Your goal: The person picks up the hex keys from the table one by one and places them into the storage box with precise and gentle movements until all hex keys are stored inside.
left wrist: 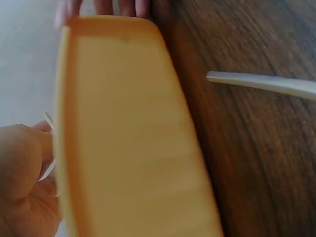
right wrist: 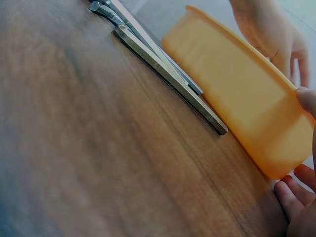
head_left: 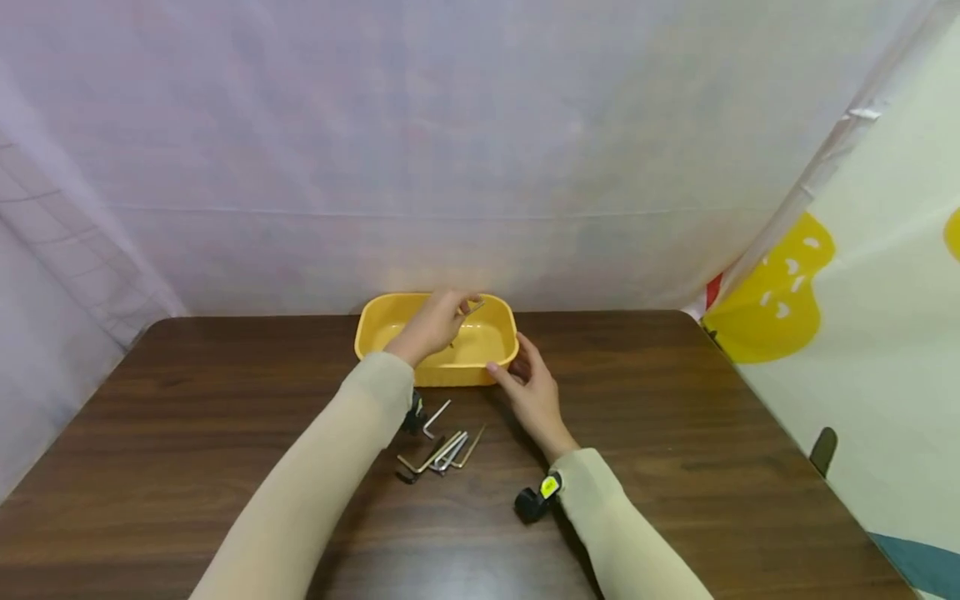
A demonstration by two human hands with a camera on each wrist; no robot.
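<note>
A yellow plastic tub [head_left: 450, 373] stands at the far middle of the dark wooden table [head_left: 187, 433]. My left hand [head_left: 463, 305] hovers over the tub and pinches a thin metal hex key [head_left: 474, 307] between thumb and fingers. In the left wrist view the hand [left wrist: 24, 182] sits beside the tub's wall [left wrist: 128, 133], and the key [left wrist: 49, 121] is barely visible. My right hand [head_left: 512, 365] rests against the tub's right front corner, thumb at the rim [right wrist: 307, 98], fingers [right wrist: 294, 195] fairly straight along the end wall. Several more hex keys [head_left: 438, 450] lie on the table in front of the tub.
The loose keys [right wrist: 163, 64] lie close along the tub's front wall [right wrist: 242, 94]. A white cloth backdrop [head_left: 450, 167] hangs behind the table, and a patterned sheet [head_left: 862, 333] hangs at the right. A small camera [head_left: 536, 500] is strapped to each wrist.
</note>
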